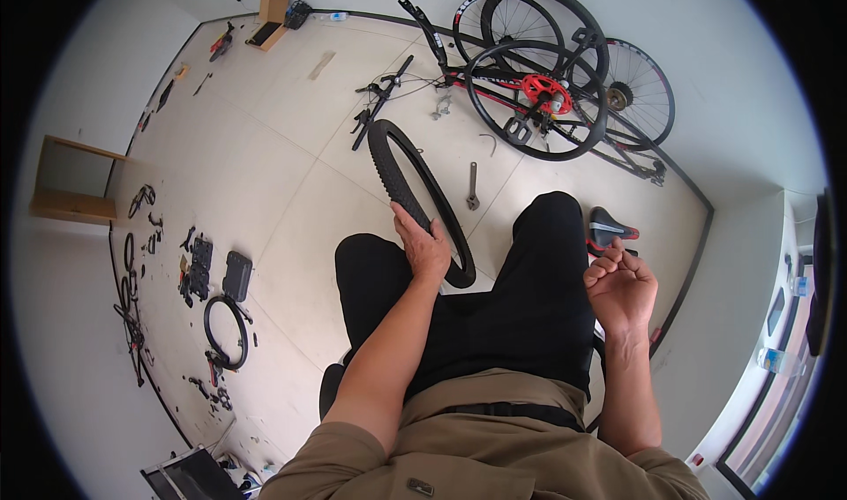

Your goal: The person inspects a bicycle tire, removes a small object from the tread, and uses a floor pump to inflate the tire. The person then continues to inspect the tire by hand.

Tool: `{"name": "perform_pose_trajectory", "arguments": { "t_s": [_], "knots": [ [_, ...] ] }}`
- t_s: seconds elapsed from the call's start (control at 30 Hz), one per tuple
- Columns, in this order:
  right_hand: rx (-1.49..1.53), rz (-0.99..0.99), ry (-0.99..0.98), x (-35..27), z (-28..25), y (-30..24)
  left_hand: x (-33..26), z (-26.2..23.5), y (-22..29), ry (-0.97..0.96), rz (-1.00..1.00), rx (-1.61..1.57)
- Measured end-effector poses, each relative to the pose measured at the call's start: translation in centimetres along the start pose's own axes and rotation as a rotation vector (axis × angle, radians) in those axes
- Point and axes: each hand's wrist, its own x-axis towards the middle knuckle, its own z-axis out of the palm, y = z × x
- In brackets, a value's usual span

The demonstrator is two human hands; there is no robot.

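Note:
A black knobbly bicycle tyre stands tilted between my knees, its lower end near my lap. My left hand is closed round its near left side. Off to the right, my right hand is raised beside my thigh, palm up. Its fingers curl loosely and nothing shows in them. Just past those fingertips a black and red bicycle saddle rests on the floor. Beyond the tyre lies an adjustable wrench. A handlebar with brake levers and cables is on the floor further off.
Against the far wall lean a black and red bicycle frame and several wheels. An open cardboard box stands at the far left. Along the left are a small tyre, a dark tool case and scattered parts. A window is at right.

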Motion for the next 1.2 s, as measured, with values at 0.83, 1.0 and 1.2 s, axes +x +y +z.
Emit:
{"name": "perform_pose_trajectory", "arguments": {
  "t_s": [0.83,1.0,1.2],
  "knots": [
    [-0.003,-0.004,0.028,0.0,0.2,0.0,-1.4,0.0,3.1,-0.325,-0.023,0.147],
    [-0.019,0.015,0.037,0.2,0.5,-0.8,-1.7,0.9,3.4,-0.267,0.005,0.103],
    [-0.046,0.114,-0.072,2.9,1.7,3.5,0.7,-2.0,-2.1,-0.045,0.103,0.049]
  ]
}}
